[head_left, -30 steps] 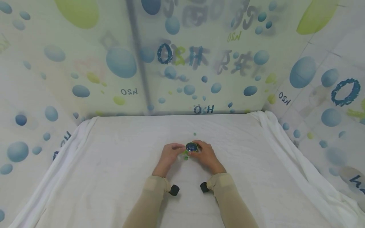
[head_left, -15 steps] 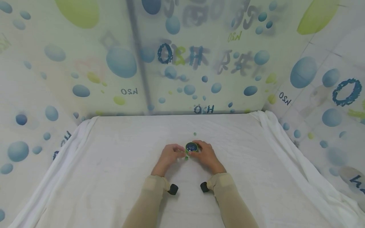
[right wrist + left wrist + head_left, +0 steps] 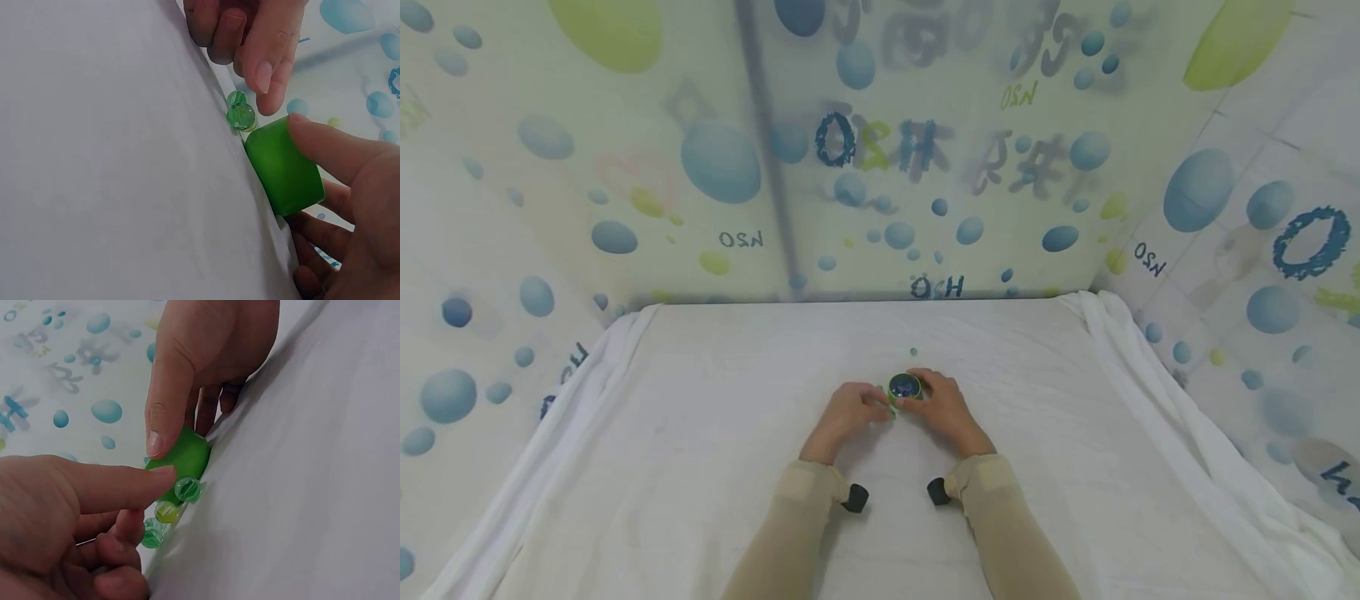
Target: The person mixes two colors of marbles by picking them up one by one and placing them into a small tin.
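Note:
My right hand (image 3: 946,408) grips a small, round green container (image 3: 286,165) between thumb and fingers, and it rests on the white cloth. From above, its round face looks dark blue with pale specks inside a green rim; whether that is a lid or the inside is hard to tell. My left hand (image 3: 848,414) is beside it, thumb and forefinger extended, the other fingers loosely curled, nothing visible between them. Close to those fingertips lie a clear green marble (image 3: 188,489), a yellowish marble (image 3: 167,511) and another green marble (image 3: 152,537).
A further small green marble (image 3: 913,352) lies beyond the container. White cloth (image 3: 715,433) covers the table, bunched along both side edges. Bubble-patterned curtains (image 3: 880,258) hang behind and at the sides.
My left fingers have drawn slightly back from the container's left side and lowered towards the nearer marble. The right hand and the container have stayed in place.

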Demonstrator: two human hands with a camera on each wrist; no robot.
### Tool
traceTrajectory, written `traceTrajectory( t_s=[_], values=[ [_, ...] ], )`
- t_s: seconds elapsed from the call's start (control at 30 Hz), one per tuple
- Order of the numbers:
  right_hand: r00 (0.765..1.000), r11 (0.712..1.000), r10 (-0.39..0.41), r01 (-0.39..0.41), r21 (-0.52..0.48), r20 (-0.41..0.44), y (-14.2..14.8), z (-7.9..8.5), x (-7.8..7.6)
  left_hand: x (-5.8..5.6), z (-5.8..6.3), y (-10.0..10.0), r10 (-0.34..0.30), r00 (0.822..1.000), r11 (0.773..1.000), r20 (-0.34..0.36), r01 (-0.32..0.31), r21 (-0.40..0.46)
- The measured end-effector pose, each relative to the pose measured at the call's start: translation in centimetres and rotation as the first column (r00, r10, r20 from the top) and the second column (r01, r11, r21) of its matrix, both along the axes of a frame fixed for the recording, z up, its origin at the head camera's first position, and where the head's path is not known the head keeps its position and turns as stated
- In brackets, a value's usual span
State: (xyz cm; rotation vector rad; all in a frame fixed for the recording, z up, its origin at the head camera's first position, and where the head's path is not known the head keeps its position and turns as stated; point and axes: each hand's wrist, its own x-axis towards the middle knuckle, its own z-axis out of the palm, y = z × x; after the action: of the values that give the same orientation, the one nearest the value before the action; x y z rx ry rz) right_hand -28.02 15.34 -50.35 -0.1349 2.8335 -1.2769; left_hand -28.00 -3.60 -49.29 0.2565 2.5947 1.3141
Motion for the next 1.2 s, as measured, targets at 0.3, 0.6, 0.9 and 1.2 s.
traceTrajectory(
  t_s=[0.3,0.6,0.9,1.2],
  values=[
    [1.000,1.000,0.007,-0.007,0.001,-0.020,0.02,-0.08,-0.10,0.03,-0.38,0.36,0.017,1.000,0.999,-0.026,-0.018,-0.038],
    [0.999,1.000,0.016,-0.016,-0.001,-0.033,0.14,-0.34,-0.31,0.16,-0.50,0.72,0.024,0.998,0.997,-0.058,-0.028,-0.078],
    [1.000,1.000,0.006,-0.007,-0.006,-0.019,0.12,-0.23,-0.14,0.25,-0.62,0.77,0.028,0.998,0.996,-0.054,-0.032,-0.085],
    [1.000,1.000,0.009,-0.009,-0.008,-0.023,0.11,-0.11,-0.08,0.25,-0.57,0.80,0.026,0.998,0.995,-0.057,-0.031,-0.094]
  ],
)
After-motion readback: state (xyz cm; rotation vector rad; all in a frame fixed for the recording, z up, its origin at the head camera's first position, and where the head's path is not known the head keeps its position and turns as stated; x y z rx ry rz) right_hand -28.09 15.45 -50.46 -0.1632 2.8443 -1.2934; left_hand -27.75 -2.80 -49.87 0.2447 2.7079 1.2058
